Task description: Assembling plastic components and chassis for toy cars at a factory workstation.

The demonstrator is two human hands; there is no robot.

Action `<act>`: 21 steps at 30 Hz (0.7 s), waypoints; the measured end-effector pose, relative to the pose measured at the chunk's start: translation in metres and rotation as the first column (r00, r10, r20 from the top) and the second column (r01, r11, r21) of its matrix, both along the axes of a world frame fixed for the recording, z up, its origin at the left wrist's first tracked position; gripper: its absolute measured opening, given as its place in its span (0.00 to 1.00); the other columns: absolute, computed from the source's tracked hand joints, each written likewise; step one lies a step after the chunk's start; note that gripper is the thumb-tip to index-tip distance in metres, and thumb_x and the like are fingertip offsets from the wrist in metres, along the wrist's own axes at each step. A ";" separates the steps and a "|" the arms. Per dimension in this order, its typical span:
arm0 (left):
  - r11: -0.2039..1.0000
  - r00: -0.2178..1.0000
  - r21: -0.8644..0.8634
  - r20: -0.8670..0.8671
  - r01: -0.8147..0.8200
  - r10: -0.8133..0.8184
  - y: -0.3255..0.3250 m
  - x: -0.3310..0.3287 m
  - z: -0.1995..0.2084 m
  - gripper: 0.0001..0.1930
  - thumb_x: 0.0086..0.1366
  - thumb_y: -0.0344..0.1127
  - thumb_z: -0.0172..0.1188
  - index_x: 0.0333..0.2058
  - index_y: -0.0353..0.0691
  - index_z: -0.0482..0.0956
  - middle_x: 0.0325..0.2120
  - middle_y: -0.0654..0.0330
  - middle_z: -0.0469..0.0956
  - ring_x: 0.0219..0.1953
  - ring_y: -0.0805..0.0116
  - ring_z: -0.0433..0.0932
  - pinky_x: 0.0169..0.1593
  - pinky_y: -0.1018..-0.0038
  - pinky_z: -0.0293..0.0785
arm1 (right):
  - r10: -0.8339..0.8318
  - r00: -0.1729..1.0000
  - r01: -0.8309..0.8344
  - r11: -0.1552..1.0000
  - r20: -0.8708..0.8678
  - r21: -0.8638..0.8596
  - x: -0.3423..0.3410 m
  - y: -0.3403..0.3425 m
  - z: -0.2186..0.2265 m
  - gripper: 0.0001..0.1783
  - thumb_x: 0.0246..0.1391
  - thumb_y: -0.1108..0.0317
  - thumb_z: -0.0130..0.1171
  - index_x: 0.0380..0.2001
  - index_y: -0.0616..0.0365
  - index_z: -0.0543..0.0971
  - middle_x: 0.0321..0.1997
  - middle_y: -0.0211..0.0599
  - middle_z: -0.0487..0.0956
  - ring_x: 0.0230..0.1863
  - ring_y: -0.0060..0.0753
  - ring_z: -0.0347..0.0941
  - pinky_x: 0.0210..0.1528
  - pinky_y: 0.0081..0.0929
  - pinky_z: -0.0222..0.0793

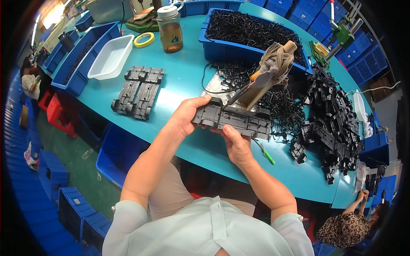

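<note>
A long black plastic toy-car chassis [243, 122] lies across both my hands near the table's front edge. My left hand [189, 114] is closed on its left end, thumb on top. My right hand [237, 146] grips it from the near side, thumb on the front edge and the other fingers hidden beneath. Just over the chassis points the thin tip of what looks like a soldering iron [239, 94], tied to a wooden post [259, 94] with wrapped cloth [275, 64]. Whether the tip touches the plastic I cannot tell.
Two similar black chassis [147, 96] lie side by side at left. A heap of chassis [333, 123] covers the right side. Small black parts lie behind the post and fill a blue bin [213, 50]. Green-handled cutters [268, 154], yellow tape [144, 40] and a bottle [171, 34] stand about.
</note>
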State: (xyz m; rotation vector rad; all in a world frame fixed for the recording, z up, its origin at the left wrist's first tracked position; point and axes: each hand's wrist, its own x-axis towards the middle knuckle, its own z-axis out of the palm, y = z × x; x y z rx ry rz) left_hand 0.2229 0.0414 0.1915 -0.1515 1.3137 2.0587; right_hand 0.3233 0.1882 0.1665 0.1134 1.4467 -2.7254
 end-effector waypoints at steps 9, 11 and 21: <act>1.000 1.000 -0.007 -0.002 0.019 -0.019 -0.001 0.002 0.001 0.13 0.64 0.43 0.52 0.35 0.40 0.76 0.24 0.63 0.78 0.19 0.75 0.74 0.17 0.79 0.62 | -0.017 0.999 0.017 1.000 -0.028 0.007 0.001 -0.001 -0.001 0.25 0.53 0.65 0.57 0.53 0.64 0.67 0.50 0.43 0.74 0.51 0.36 0.71 0.56 0.35 0.68; 1.000 1.000 0.004 -0.011 0.012 -0.012 -0.001 0.002 0.002 0.13 0.64 0.43 0.52 0.35 0.40 0.76 0.24 0.63 0.78 0.19 0.75 0.74 0.17 0.79 0.62 | -0.019 0.999 0.019 1.000 -0.029 0.005 0.000 -0.001 -0.002 0.25 0.53 0.65 0.57 0.53 0.64 0.66 0.50 0.43 0.74 0.51 0.36 0.71 0.56 0.35 0.69; 1.000 1.000 -0.011 -0.011 0.009 -0.009 0.001 0.000 0.002 0.12 0.64 0.43 0.51 0.34 0.40 0.76 0.23 0.63 0.78 0.18 0.75 0.73 0.16 0.79 0.62 | -0.025 1.000 0.025 1.000 0.008 0.011 -0.001 0.002 -0.010 0.25 0.53 0.65 0.57 0.53 0.63 0.67 0.50 0.42 0.74 0.50 0.35 0.72 0.56 0.35 0.68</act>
